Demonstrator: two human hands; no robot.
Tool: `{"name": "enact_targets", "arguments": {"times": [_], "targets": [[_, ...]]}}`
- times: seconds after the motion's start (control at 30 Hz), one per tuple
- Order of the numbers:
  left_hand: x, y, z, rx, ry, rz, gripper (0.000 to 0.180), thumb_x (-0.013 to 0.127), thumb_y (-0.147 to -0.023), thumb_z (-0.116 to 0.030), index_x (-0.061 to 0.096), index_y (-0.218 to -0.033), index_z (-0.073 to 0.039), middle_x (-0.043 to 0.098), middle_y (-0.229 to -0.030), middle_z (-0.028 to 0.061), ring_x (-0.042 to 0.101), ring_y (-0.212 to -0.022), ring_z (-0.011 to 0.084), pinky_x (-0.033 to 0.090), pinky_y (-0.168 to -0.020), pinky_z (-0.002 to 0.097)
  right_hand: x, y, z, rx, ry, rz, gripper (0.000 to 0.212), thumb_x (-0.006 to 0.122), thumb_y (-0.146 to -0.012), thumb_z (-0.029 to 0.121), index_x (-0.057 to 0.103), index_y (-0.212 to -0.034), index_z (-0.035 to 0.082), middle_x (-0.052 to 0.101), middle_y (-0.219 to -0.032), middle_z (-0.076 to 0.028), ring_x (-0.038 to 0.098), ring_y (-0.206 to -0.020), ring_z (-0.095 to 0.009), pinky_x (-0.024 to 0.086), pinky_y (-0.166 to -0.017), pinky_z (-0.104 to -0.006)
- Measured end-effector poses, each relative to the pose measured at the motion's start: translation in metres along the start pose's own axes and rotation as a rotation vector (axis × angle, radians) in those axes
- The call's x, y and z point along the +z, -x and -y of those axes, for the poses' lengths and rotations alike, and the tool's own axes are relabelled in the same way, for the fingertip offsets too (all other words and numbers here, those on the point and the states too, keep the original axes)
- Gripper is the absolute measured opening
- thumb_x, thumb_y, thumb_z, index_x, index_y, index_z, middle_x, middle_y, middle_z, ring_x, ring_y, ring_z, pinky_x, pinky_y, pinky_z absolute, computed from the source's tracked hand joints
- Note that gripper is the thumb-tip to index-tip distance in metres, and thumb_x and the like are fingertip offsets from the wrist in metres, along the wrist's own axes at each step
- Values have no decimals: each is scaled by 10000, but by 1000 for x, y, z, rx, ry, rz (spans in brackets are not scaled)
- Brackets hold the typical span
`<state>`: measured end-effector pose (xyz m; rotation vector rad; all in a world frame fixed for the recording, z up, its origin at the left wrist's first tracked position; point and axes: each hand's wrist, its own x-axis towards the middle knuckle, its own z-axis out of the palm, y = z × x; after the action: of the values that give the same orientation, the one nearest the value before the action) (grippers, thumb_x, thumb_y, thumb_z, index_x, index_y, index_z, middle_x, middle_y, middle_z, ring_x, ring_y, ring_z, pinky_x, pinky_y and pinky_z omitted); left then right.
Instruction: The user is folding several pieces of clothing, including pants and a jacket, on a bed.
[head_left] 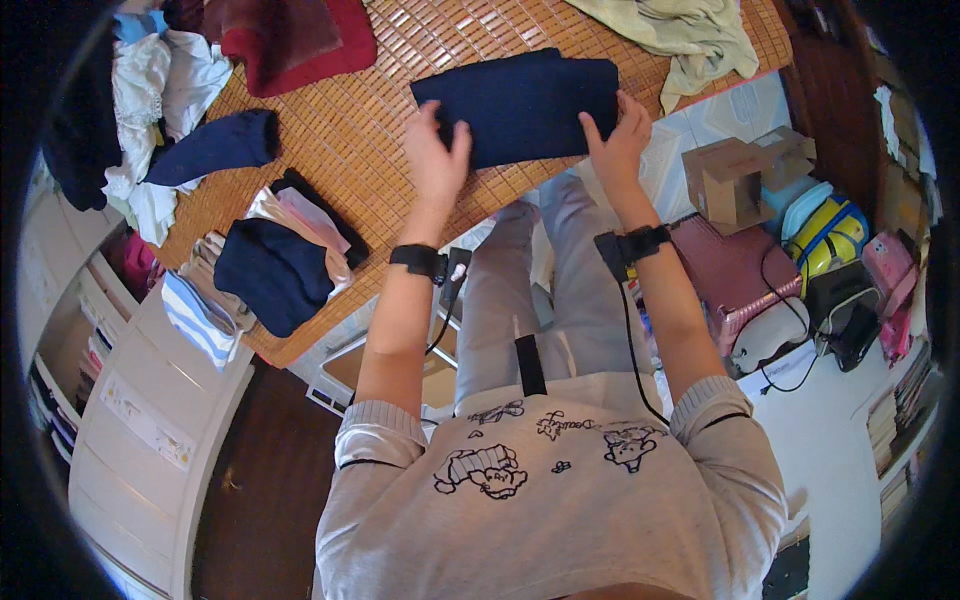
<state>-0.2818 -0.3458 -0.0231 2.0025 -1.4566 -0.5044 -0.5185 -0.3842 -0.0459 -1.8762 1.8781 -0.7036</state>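
Observation:
A dark navy garment (525,108), folded into a flat rectangle, lies on the slatted mat (350,150) in front of me. My left hand (438,160) touches its left end, with thumb and fingers spread apart. At the right end rests my right hand (618,150), its thumb on the cloth and its fingers along the side edge, also spread. Neither hand is closed round the fabric. Black straps with cables circle both wrists.
Folded clothes, with a dark piece (270,275) among them, stand at the mat's left edge. Loose white clothes (165,90) and a navy garment (215,148) lie beyond. A red cloth (300,45) and a pale green cloth (690,40) lie farther back. Right: cardboard box (725,185), pink suitcase (735,270).

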Motion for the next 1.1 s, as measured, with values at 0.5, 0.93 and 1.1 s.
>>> {"name": "enact_targets", "arguments": {"times": [0.5, 0.93, 1.1], "targets": [[42, -14, -3, 130, -468, 462, 889, 589, -586, -662, 282, -1338, -301, 155, -1427, 101, 71, -1288, 421, 28, -936, 669, 43, -40, 26, -590, 348, 599, 710, 528, -747, 515, 237, -1355, 289, 209, -1411, -6, 217, -1274, -271, 126, -1002, -560], [42, 27, 2, -705, -38, -88, 826, 690, -653, -479, 364, -1196, 51, 421, -1135, 258, 383, -1081, 373, 288, -926, 444, 17, -76, 1, 303, -69, 184, 892, 802, -524, 321, 361, -1232, 5, 329, -1220, -209, 325, -1146, -330, 315, -931, -416], [45, 45, 13, -852, 286, -185, 631, 776, -588, -388, 477, -913, 62, 518, -919, 195, 510, -876, 312, 408, -784, 377, 20, -50, -23, 484, -166, 349, 880, 809, -497, 386, 403, -1160, -25, 329, -1170, -242, 320, -1128, -326, 303, -938, -415]]}}
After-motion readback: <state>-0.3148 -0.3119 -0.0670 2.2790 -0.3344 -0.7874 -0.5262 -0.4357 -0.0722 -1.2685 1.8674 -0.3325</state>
